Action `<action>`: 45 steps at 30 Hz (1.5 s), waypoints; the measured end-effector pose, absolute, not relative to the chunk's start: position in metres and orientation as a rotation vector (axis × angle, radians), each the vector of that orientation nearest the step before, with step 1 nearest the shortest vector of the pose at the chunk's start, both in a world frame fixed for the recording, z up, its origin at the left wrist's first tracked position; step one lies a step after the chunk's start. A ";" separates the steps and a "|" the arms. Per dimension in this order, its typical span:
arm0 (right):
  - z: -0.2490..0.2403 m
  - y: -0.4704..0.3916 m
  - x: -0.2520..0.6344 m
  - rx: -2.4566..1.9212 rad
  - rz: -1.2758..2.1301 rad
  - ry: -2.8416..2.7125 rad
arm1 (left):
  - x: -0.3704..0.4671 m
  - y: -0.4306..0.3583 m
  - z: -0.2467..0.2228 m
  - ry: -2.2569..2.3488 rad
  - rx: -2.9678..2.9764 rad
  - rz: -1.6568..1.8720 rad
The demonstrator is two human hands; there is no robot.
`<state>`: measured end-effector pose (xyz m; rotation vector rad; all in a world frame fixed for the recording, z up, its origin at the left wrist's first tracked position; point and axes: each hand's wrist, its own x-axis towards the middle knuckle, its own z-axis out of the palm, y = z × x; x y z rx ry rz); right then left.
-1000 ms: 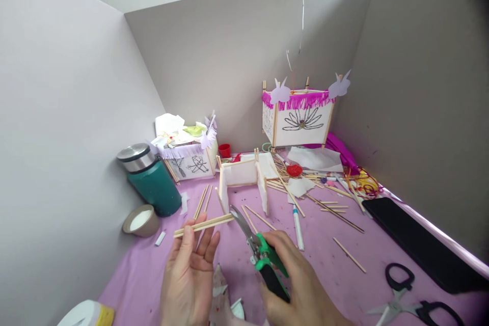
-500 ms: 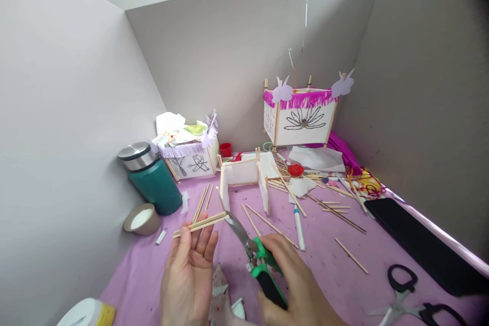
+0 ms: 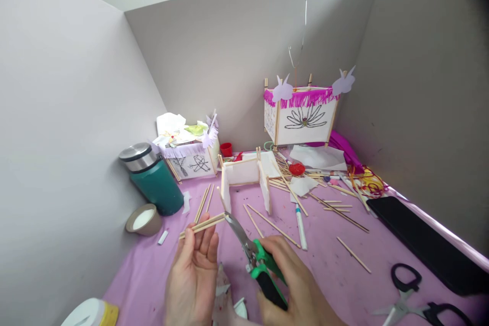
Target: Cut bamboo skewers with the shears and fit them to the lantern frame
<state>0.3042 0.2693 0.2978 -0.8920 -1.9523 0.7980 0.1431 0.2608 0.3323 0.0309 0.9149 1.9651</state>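
Note:
Between the thumb and fingers of my left hand is a small bundle of thin wooden sticks, pointing up and to the right. My right hand is wrapped round the green-and-black handles of a pair of pruning shears. The tips of the shears meet the right ends of the sticks; whether the blades are fully closed I cannot tell. Just beyond stands a three-sided frame of sticks and white paper panels. More loose sticks lie to its front right.
A green bottle and a bowl of white stuff stand at left. Finished-looking paper lanterns are at the back. Scissors, a black slab and a white marker pen lie at right. Grey partitions enclose the table.
My left hand and the sticks have shifted slightly to the right. The shears stay at the stick ends with almost no movement, and the view has moved a little.

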 end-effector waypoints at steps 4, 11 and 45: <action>0.295 0.269 0.304 -0.893 0.775 -1.961 | 0.144 0.260 0.333 0.925 0.035 1.954; 0.294 0.270 0.304 -0.868 0.735 -1.950 | 0.146 0.259 0.332 0.947 0.058 1.978; 0.290 0.272 0.321 -0.965 0.750 -1.921 | 0.137 0.278 0.337 1.091 0.148 1.736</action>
